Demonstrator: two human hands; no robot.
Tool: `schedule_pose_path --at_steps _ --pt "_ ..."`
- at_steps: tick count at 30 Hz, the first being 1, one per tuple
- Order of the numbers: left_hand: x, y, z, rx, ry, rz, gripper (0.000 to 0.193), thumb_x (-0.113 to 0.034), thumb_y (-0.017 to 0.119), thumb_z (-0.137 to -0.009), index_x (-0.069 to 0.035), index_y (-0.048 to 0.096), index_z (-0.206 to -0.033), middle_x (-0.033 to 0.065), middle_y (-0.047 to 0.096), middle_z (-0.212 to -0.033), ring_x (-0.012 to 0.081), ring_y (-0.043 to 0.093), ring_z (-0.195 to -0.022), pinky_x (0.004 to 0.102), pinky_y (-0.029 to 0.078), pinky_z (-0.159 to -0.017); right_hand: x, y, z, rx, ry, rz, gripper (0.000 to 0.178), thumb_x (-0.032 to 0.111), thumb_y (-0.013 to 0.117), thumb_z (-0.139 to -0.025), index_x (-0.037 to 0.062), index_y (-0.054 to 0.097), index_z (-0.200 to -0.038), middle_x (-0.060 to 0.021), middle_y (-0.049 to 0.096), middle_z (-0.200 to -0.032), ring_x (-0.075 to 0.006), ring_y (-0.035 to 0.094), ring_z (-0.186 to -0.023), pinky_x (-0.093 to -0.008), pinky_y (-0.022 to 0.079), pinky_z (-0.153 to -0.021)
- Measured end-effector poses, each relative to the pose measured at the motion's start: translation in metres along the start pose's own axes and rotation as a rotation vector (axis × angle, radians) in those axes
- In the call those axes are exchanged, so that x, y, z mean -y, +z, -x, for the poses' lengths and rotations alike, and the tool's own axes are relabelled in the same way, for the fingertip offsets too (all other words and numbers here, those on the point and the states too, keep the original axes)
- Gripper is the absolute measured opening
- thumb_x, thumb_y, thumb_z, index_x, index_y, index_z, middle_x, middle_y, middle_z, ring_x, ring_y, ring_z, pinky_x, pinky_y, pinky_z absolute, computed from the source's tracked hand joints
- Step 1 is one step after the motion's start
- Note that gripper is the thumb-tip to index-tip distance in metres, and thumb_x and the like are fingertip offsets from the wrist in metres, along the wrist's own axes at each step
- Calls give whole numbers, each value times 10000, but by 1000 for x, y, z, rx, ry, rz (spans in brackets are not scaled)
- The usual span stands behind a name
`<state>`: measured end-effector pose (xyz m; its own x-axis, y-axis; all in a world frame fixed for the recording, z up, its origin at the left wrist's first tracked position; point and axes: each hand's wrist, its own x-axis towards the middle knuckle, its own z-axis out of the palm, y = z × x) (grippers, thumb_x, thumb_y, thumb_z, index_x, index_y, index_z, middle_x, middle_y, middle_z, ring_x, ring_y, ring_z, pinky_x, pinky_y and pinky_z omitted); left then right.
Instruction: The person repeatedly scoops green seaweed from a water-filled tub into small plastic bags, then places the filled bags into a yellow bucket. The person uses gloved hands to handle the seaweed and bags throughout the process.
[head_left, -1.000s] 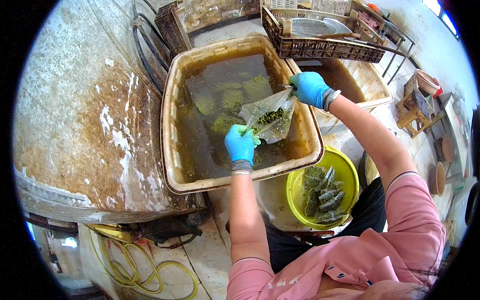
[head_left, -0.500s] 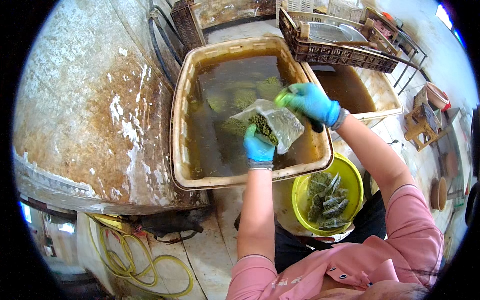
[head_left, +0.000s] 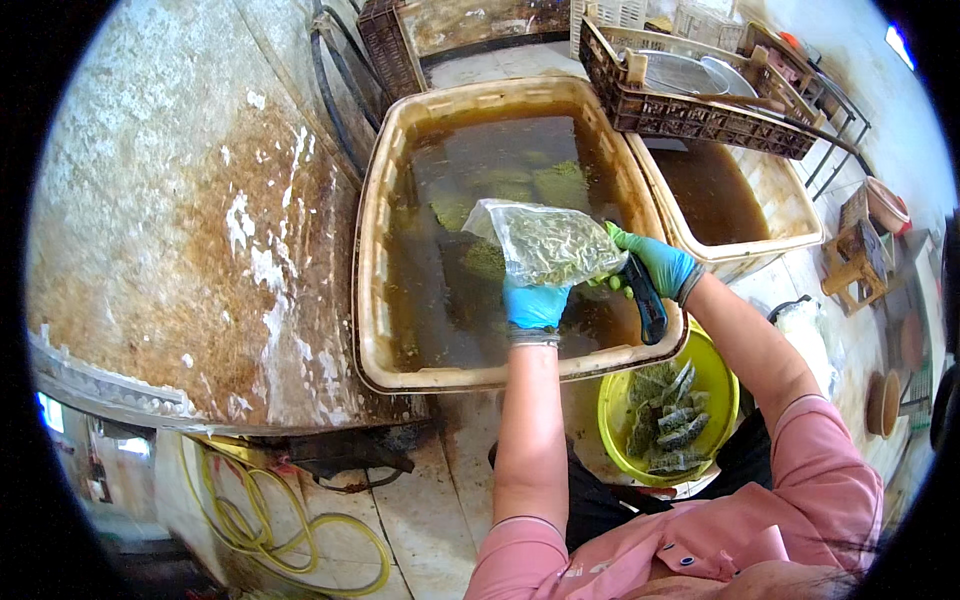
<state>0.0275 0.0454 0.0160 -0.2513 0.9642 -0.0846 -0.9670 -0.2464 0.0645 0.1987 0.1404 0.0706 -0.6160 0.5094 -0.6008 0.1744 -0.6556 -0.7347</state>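
Clear bag (head_left: 558, 238) is gripped from below by left hand (head_left: 538, 303), nearer bag's middle. Long side is turned left to right; right end is met by right hand (head_left: 652, 265), closed round black handle (head_left: 649, 308). Brown water (head_left: 435, 325) is seen below both.

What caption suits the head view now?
Gloved left hand holds a clear bag over a murky-water tub; gloved right hand grips a black handle.

One head-worn fisheye is looking steeply down and forward over the pink shirt (head_left: 640, 552), catching the left hand (head_left: 537, 303) and right hand (head_left: 658, 266) close by; straight edges are bending, far-right detail probably blurring.
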Motion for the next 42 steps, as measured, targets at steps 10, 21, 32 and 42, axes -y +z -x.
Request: schedule_pose_path --at_steps 10,21,32,42 --pt "-25 8 1 156 291 -1 632 -496 407 -947 -109 296 -1434 161 333 -1451 378 344 -1310 562 273 -1088 78 48 -47 -166 -699 276 219 161 623 -835 7 674 -983 -45 667 -917 -124 599 -804 -279 463 -767" --pt "-35 -7 2 -227 333 -76 742 -448 473 -932 -116 107 -1486 157 51 -1541 423 335 -1295 581 370 -1005 156 118 -87 -605 -1029 1331 387 392 674 -761 27 664 -891 -197 664 -840 -367 644 -792 -435 503 -728" --pt "-2 5 4 -496 320 -568 602 -292 599 -859 -180 373 -1406 102 254 -1497 427 352 -1261 572 393 -949 101 32 -26 -602 -909 1317 345 332 719 -729 66 638 -934 -172 654 -864 -359 626 -831 -428 487 -757" --pt "68 9 2 -281 204 -1247 554 -143 634 -844 -57 456 -1361 92 461 -1391 224 495 -1171 368 452 -884 65 -135 114 -808 -900 923 374 289 780 -728 -17 639 -890 -97 643 -772 -180 563 -679 -321 480 -662"
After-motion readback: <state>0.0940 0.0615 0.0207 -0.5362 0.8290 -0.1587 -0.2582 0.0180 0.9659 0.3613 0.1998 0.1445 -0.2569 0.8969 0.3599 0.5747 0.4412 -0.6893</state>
